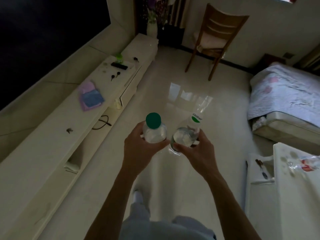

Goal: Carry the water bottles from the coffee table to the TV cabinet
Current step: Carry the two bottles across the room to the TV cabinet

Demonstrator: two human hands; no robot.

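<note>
I hold two clear water bottles in front of me over the pale floor. My left hand [140,149] is wrapped around an upright bottle with a green cap [154,129]. My right hand [197,153] grips a second bottle [186,135] that is tilted away from me, its white and green label pointing forward and its bottom toward me. The two bottles nearly touch. The long white TV cabinet [52,146] runs along the left wall. The white coffee table [297,196] stands at the lower right.
On the cabinet lie a pink and blue cloth [90,96], a black remote [119,66], a green cup [119,58], a black cable [103,122] and small dark bits. A wooden chair [214,38] stands ahead, a covered sofa [285,99] on the right. A plastic wrapper [304,163] lies on the coffee table.
</note>
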